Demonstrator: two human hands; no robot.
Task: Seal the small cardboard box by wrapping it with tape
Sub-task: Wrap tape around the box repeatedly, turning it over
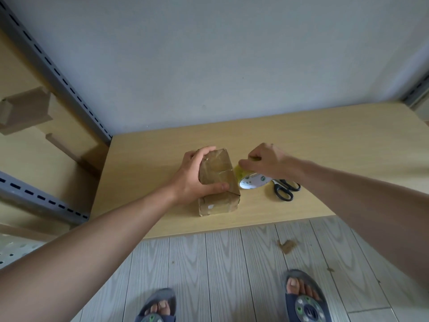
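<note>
A small brown cardboard box [219, 182], with glossy tape over its top, lies on the light wooden table [325, 145]. My left hand [195, 175] grips it from the left side, fingers over the far end and thumb on the near top. Just right of the box a roll of yellowish clear tape [249, 180] with a white core lies on the table. My right hand [264, 162] is over the roll with curled fingers that pinch its upper edge; the far part of the roll is hidden under this hand.
Black-handled scissors [284, 188] lie right of the tape roll. Grey shelving uprights and cardboard pieces [25, 110] stand at the left. A wall is behind the table. Cardboard scraps [287, 246] lie on the plank floor near my sandalled feet.
</note>
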